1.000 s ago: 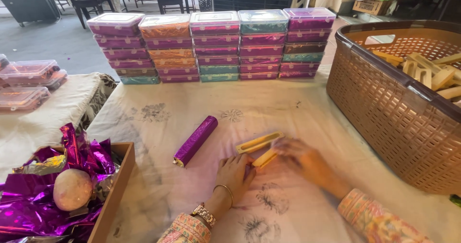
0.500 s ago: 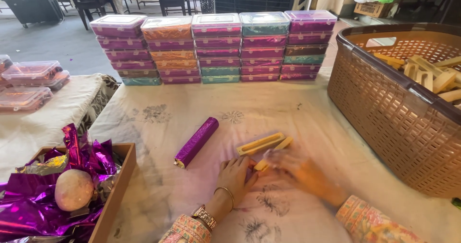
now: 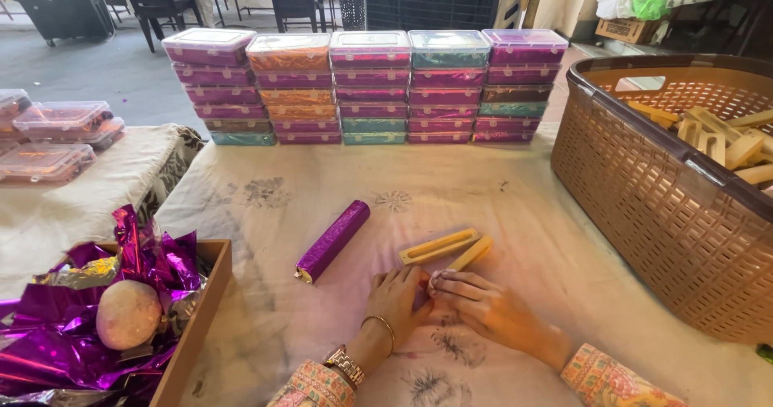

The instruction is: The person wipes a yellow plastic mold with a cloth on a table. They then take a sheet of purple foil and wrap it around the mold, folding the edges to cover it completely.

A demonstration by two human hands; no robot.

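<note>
my left hand and right hand meet on the cloth-covered table, fingertips pinched together at the near end of a yellow stick; a second yellow bar lies just beside it, a purple foil-wrapped stick to the left.

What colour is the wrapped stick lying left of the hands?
Shiny purple foil on the wrapped stick, clearest in the head view.

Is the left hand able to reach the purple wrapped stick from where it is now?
Probably yes. The left hand rests on the cloth just right of the purple wrapped stick, and only bare cloth shows between them.
</note>
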